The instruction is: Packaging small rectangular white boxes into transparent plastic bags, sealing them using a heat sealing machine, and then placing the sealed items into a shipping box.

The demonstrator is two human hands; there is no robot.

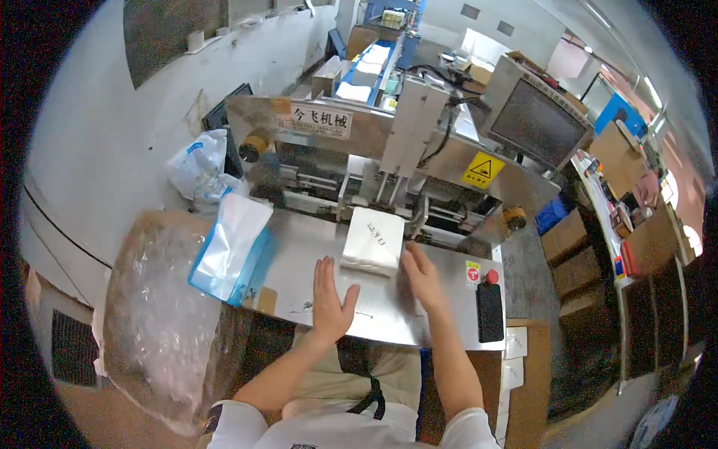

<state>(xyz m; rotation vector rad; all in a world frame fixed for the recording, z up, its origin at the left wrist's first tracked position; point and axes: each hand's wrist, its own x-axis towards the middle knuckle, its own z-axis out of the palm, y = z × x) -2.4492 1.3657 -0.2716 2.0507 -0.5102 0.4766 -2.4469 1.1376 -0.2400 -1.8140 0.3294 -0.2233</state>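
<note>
A square white stack that looks like folded paper napkins [373, 236] lies on the metal worktable [299, 239], against the machine's opening, with dark printing on its top. My left hand [333, 303] is held over the table, left of the stack's near edge and apart from it. Its fingers are stretched upward, with the thumb spread. Close by the stack's right side is my right hand [421, 277], fingers stretched out and holding nothing; I cannot tell whether the fingertips touch the stack.
On the table's left stands a blue box [250, 262] with clear plastic bags [232, 243] on it. A large plastic-lined carton [164, 322] is beside it. At right are a red button [491, 277] and black pad [490, 310]. The machine frame [359, 135] and monitor [540, 120] rise behind.
</note>
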